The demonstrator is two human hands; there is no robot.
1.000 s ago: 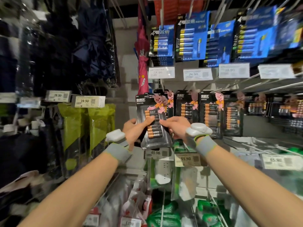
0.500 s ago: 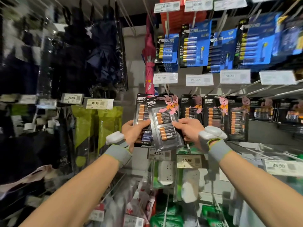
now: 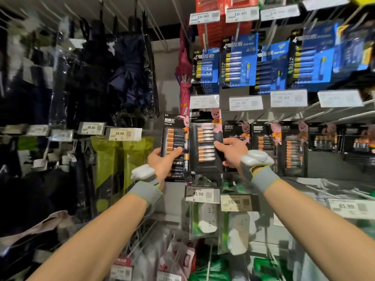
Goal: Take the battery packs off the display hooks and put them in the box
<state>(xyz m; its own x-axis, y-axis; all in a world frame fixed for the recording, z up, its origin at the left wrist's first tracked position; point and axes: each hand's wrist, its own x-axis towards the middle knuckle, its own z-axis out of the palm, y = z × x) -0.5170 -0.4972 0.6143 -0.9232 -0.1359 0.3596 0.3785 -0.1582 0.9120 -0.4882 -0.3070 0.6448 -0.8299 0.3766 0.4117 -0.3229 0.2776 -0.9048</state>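
Observation:
Two black Duracell battery packs with copper-tipped cells are held up in front of the display. My left hand (image 3: 162, 163) grips the left pack (image 3: 175, 142) at its lower left edge, thumb across the front. My right hand (image 3: 231, 152) grips the right pack (image 3: 205, 142) at its right edge. The packs stand upright, side by side and slightly overlapping. More black battery packs (image 3: 265, 142) hang on hooks to the right behind my right hand. Blue battery packs (image 3: 239, 61) hang on the row above. No box is in view.
White price tags (image 3: 202, 194) jut out on hook ends below and above the packs. Dark folded umbrellas (image 3: 125, 78) and green bags (image 3: 109, 159) hang at the left. White power strips (image 3: 207, 220) in clear packs hang below. Bare wire hooks stick out at the right.
The two packs have come apart: the left hand now holds one to the left, the right hand holds the other, and both have risen. The view has tilted upward.

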